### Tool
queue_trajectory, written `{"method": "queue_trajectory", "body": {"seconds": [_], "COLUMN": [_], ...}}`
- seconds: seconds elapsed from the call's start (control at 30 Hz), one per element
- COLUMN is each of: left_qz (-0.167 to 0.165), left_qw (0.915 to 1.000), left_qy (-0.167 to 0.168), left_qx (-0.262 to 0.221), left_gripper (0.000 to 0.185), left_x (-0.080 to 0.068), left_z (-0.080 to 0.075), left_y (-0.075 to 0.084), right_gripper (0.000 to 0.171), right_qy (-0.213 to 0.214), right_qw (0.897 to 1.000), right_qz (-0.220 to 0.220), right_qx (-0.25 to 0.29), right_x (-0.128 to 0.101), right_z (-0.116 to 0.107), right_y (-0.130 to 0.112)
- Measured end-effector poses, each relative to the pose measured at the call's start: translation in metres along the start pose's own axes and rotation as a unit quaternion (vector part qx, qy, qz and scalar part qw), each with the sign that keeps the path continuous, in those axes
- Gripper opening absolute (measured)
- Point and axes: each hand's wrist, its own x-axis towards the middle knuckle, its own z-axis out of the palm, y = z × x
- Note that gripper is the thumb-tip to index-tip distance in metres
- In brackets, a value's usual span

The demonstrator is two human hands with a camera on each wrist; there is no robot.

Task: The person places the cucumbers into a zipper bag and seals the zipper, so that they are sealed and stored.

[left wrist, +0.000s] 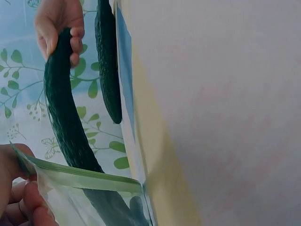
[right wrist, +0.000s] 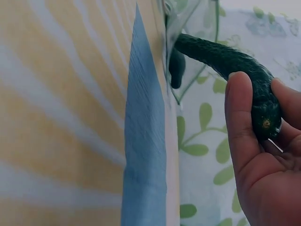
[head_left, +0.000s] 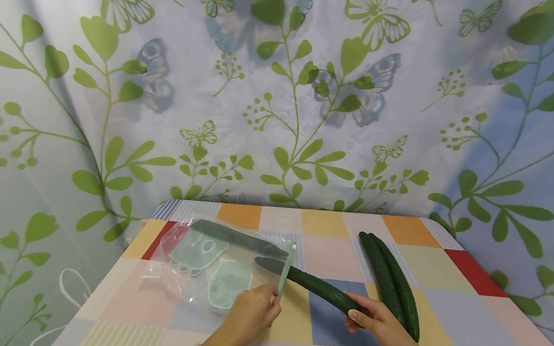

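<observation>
In the head view a clear zip bag [head_left: 173, 283] with pale green cartoon prints lies on the table, its green-edged mouth facing right. One cucumber [head_left: 238, 236] is inside, along the bag's far side. My left hand [head_left: 253, 307] pinches the near end of the bag's mouth, holding it apart. My right hand [head_left: 374, 317] grips the near end of a second cucumber [head_left: 318, 286], whose far tip is inside the bag. The left wrist view shows this cucumber [left wrist: 66, 113] passing the green zip strip [left wrist: 84, 176]. In the right wrist view, fingers and thumb [right wrist: 241, 99] hold its end.
Two more cucumbers [head_left: 391, 281] lie side by side on the right of the table. A patchwork-patterned cloth [head_left: 329, 223] covers the table. Behind it hangs a curtain [head_left: 233, 158] printed with leaves and butterflies. A white cord [head_left: 71, 283] loops at the left edge.
</observation>
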Motion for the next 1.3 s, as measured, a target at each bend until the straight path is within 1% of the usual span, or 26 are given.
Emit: {"method": "queue_trajectory", "body": {"seconds": [0.07, 0.13, 0.2, 0.33, 0.43, 0.6, 0.7, 0.87, 1.0, 1.3], "left_qz": [0.006, 0.01, 0.014, 0.017, 0.02, 0.011, 0.009, 0.019, 0.023, 0.025], "left_qw": [1.0, 0.9999, 0.9997, 0.9996, 0.9996, 0.9998, 0.9998, 0.9996, 0.9995, 0.999], "left_qy": [0.006, 0.012, 0.018, 0.023, 0.02, 0.016, 0.019, 0.022, 0.019, 0.024], "left_qx": [0.002, 0.003, 0.003, 0.004, 0.0, -0.004, 0.004, 0.004, -0.014, -0.028], "left_gripper": [0.013, 0.014, 0.014, 0.013, 0.014, 0.015, 0.015, 0.017, 0.017, 0.015], "left_x": [0.0, 0.001, 0.001, 0.001, 0.001, 0.001, 0.001, 0.003, 0.003, 0.001], "left_z": [0.0, 0.0, 0.001, 0.001, 0.002, 0.002, 0.001, 0.0, 0.001, 0.004], "left_y": [0.0, -0.001, -0.001, -0.002, -0.001, -0.001, -0.001, -0.003, -0.004, -0.005], "right_gripper": [0.046, 0.047, 0.05, 0.058, 0.059, 0.058, 0.056, 0.052, 0.05, 0.051], "right_qy": [0.001, 0.006, 0.022, 0.063, 0.077, 0.071, 0.064, 0.062, 0.067, 0.074], "right_qw": [1.0, 1.0, 1.0, 0.996, 0.995, 0.995, 0.996, 0.996, 0.996, 0.997], "right_qz": [0.008, 0.007, 0.014, 0.045, 0.043, 0.023, 0.011, -0.006, -0.001, 0.002], "right_qx": [0.004, -0.002, -0.014, -0.041, -0.055, -0.063, -0.068, -0.067, -0.062, -0.035], "right_x": [0.008, 0.015, 0.023, 0.041, 0.053, 0.07, 0.08, 0.096, 0.107, 0.126], "right_z": [0.001, 0.004, 0.006, 0.011, 0.013, 0.015, 0.016, 0.018, 0.02, 0.022], "right_y": [0.0, 0.001, 0.001, 0.004, 0.009, 0.016, 0.018, 0.022, 0.025, 0.032]}}
